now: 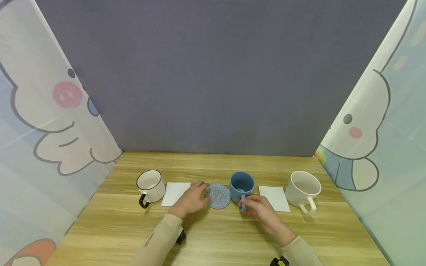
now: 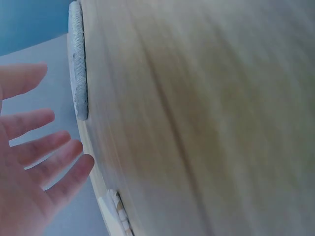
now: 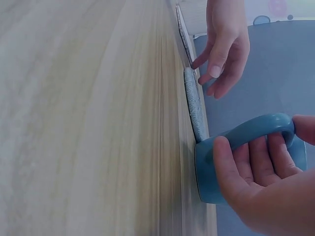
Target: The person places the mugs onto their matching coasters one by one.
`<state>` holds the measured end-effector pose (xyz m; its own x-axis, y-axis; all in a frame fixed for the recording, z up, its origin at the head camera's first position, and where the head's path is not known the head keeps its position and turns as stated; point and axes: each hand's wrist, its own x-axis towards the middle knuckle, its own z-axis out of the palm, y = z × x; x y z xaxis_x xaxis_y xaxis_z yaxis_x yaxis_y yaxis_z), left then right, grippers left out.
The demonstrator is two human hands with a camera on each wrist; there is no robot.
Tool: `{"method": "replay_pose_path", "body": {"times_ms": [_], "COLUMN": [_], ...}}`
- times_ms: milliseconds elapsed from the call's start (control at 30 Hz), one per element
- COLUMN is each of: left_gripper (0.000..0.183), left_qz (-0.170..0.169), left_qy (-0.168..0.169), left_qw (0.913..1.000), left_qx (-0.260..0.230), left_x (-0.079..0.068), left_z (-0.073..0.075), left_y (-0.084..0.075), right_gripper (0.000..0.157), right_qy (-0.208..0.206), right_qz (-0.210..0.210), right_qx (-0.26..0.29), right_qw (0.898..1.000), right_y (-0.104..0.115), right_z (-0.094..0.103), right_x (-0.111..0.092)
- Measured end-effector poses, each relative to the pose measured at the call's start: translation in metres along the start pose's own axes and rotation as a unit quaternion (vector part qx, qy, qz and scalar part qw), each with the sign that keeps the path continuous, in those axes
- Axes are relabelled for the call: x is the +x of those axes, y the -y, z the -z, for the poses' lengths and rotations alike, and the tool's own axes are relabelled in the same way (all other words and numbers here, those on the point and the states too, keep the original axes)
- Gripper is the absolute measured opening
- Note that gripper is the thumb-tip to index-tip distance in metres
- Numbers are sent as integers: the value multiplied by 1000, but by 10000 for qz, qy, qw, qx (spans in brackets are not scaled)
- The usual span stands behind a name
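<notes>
A blue mug [image 1: 235,193] stands on the table right beside a round blue-grey woven coaster [image 1: 217,196]. My right hand [image 1: 263,213] holds the mug's handle; in the right wrist view the fingers of that hand [image 3: 263,189] reach through the handle loop [image 3: 256,127]. At the coaster's left edge is my left hand [image 1: 192,200], palm down with fingers spread. The left wrist view shows this hand [image 2: 42,162] with its fingers loosely straight, nothing in them, and the coaster [image 2: 78,64] past the fingertips.
A white mug with black rim and handle [image 1: 155,192] stands at the left, next to a white square mat [image 1: 174,192]. On the right are another white square mat [image 1: 275,199] and a larger white mug [image 1: 296,192]. A grey panel [image 1: 216,92] closes off the table's back.
</notes>
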<state>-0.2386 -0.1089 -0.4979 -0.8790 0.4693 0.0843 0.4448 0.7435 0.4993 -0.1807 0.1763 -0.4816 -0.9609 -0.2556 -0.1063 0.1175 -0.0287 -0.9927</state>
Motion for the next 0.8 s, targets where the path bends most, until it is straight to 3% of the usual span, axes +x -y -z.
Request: {"method": "replay_pose_path", "body": {"times_ms": [333,633,800], "left_gripper": [48,41,37], "left_qz": [-71,-146,-149], "left_qy": [72,201,191], "left_qw": [9994,9979,9970], "left_qx": [323,602,738], "left_x": [3,3,2], "left_z": [-2,-1,-1], "left_y": [-5,-6,-6], "right_gripper": [25,26,28], "right_qy": [-155,-643,-644], "right_qz": [0,-161,-114], "right_qx": [-22,-145,-137], "right_qw": [9999,9977,9978], "right_y": [3,0,0], "right_z": [-3,-9,-10], "right_x": [-2,-1,-1]}}
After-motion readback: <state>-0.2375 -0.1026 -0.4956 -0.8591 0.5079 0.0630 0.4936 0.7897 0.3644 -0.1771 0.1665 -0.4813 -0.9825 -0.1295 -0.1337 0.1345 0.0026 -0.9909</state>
